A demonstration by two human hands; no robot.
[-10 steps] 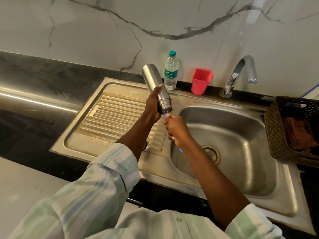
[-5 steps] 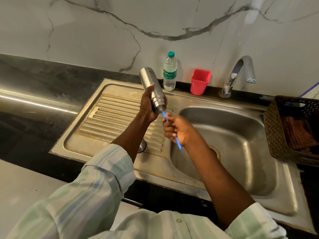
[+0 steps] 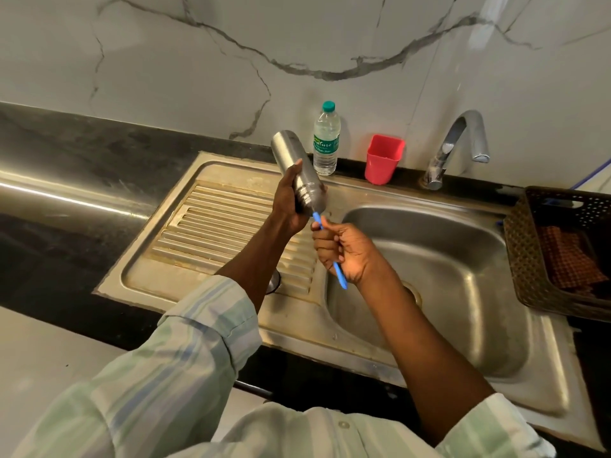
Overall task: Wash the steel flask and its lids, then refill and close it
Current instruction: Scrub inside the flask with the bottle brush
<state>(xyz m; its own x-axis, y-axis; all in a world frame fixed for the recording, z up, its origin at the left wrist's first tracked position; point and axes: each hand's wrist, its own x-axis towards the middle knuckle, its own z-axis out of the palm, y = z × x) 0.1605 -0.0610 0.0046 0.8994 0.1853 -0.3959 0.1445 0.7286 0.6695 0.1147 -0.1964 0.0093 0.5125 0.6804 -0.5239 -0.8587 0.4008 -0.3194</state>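
You wear a pale shirt striped in light green, blue and white, its left sleeve [image 3: 185,358] and right sleeve [image 3: 489,431] rolled above bare forearms, one white button [image 3: 344,424] at six o'clock.

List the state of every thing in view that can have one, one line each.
Steel flask: lidless, tilted mouth-down, gripped by left hand.
Blue-handled brush: head inside the flask mouth, handle gripped by right hand.
Tap: no water running.
Plastic water bottle: upright, capped.
Red cup: upright, contents not visible.
Brown basket: holds checked cloth.
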